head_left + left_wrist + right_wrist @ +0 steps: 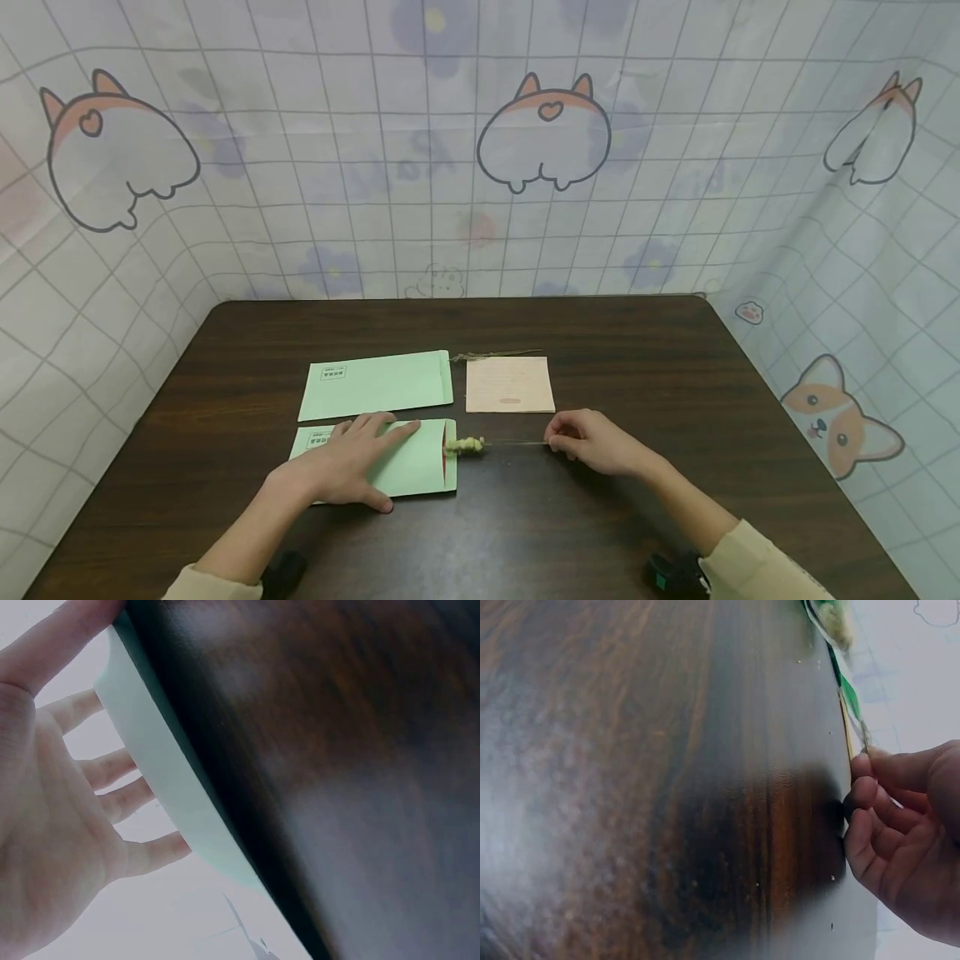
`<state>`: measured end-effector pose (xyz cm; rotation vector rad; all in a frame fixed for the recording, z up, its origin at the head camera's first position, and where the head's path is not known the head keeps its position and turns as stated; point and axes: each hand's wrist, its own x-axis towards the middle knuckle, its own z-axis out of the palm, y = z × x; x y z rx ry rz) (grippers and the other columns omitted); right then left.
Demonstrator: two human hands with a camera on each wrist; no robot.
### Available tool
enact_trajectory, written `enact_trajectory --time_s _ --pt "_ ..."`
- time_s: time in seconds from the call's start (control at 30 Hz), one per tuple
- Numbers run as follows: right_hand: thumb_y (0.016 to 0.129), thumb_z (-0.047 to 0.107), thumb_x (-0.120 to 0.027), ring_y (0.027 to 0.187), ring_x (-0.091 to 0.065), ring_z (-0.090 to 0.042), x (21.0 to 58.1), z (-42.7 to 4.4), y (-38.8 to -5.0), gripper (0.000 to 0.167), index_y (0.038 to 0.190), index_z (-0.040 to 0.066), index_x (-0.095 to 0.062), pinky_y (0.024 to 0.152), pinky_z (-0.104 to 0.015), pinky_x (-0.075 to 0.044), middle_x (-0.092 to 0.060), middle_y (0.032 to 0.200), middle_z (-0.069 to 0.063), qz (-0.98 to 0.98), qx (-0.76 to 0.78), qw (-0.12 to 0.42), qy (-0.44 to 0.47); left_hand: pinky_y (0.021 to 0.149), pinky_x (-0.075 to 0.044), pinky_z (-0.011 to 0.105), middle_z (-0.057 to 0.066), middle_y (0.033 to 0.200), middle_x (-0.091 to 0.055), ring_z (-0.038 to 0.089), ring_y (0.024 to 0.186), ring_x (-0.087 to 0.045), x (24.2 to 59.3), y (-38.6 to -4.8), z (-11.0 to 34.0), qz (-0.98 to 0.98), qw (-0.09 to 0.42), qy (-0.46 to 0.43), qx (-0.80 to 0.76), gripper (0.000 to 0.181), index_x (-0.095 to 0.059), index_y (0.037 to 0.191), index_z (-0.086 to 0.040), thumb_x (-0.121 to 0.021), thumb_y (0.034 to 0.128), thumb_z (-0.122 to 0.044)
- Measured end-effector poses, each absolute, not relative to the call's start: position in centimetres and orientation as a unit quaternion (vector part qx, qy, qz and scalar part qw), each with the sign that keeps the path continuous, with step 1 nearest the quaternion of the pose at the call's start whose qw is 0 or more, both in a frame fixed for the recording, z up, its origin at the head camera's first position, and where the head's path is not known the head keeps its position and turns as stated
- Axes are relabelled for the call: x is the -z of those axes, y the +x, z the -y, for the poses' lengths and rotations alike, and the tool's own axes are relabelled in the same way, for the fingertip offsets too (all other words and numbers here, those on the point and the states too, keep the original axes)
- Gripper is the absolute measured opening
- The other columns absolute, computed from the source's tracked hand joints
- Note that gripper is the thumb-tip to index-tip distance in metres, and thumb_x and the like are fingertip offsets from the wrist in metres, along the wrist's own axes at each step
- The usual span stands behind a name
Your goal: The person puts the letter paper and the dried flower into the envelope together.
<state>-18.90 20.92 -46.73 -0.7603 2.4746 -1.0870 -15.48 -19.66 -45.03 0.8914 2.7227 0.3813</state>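
Observation:
My left hand (337, 467) rests with spread fingers on the near light-green envelope (412, 475), its thumb by the lower edge. In the left wrist view, the left hand (67, 802) lies along the envelope's pale side (161, 750). A small dried flower (470, 446) with a yellow-green head lies at the envelope's right end, where a red strip shows at the opening. How far it reaches inside is hidden. My right hand (596, 442) pinches the far end of its thin stem between thumb and fingertips. The right wrist view shows this right hand (907, 832) low over the table.
Behind the near envelope lies a second green envelope (375, 387). To its right is a pale pink sheet of paper (510, 385), with another dried sprig (487, 356) along its far edge. All lie on a dark wooden table (615, 350) before a patterned curtain (420, 167).

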Motion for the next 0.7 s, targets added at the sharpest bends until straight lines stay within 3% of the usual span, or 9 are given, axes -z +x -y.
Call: enact_trajectory --time_s 0.47,0.7 --pt "0.099 0.009 -0.069 0.084 -0.064 -0.010 46.9 -20.4 -18.9 0.006 0.101 0.009 -0.074 0.080 -0.030 -0.054 -0.071 0.094 0.005 -0.867 0.390 0.127 -0.283 0.106 -0.030 0.069 0.013 0.151 -0.038 0.035 0.139 -0.036 44.9 -15.4 19.6 -0.935 0.127 0.304 -0.132 0.104 -0.034 0.162 -0.018 -0.089 0.0772 -0.045" --pt "0.097 0.008 -0.071 0.084 -0.065 -0.011 46.5 -19.8 -18.8 0.005 0.101 0.009 -0.075 0.079 -0.030 -0.054 -0.071 0.092 0.005 -0.862 0.398 0.128 -0.285 0.106 -0.031 0.068 0.013 0.151 -0.038 0.035 0.139 -0.036 44.9 -15.4 19.6 -0.935 0.127 0.304 -0.130 0.104 -0.034 0.162 -0.018 -0.089 0.0771 -0.045"
